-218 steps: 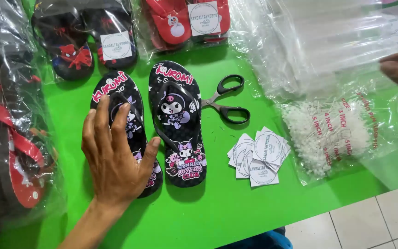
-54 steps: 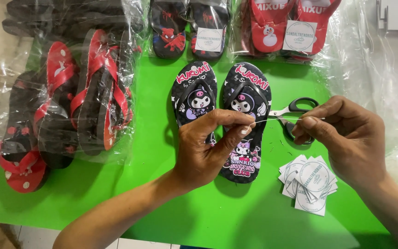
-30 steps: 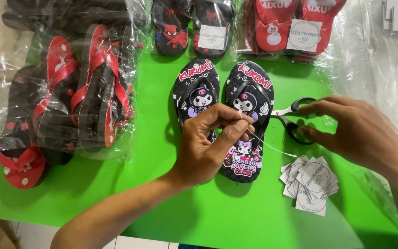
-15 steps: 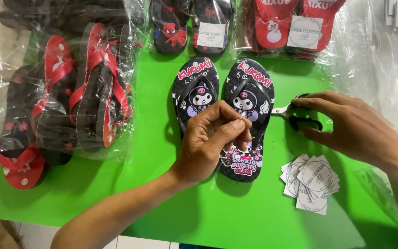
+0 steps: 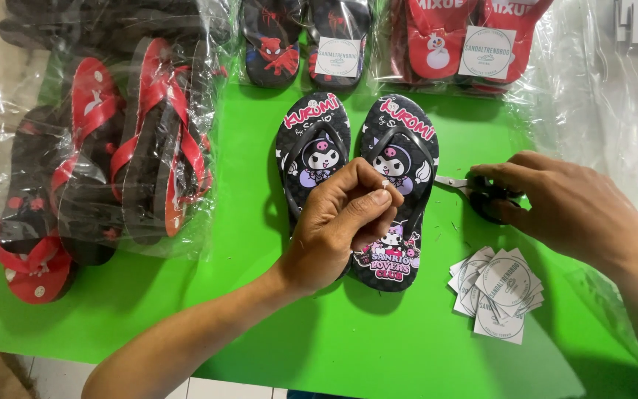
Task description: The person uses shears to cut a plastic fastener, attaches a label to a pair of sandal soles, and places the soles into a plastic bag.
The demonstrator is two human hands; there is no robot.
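Note:
A pair of black flip-flops with cartoon prints, the left one point(image 5: 313, 144) and the right one point(image 5: 402, 151), lies side by side on the green tabletop point(image 5: 260, 325). My left hand point(image 5: 337, 222) rests over their lower halves, thumb and forefinger pinched on a tiny white bit of thread beside the right sandal's strap. My right hand point(image 5: 563, 207) is closed on the black handles of a pair of scissors point(image 5: 453, 181) just right of the sandals, with the blades pointing left toward them. A fanned stack of white paper tags point(image 5: 498, 292) lies below my right hand.
Bagged red and black sandals point(image 5: 134, 148) are piled at the left. More bagged pairs, black point(image 5: 289, 44) and red point(image 5: 467, 37), line the far edge. Clear plastic bags point(image 5: 614, 125) lie at the right. Tiled floor shows beyond the table's near edge.
The thin thread stretched between my hands a second ago is no longer taut. My right hand has moved onto the scissors and gripped them. My left hand stays pinched over the sandals.

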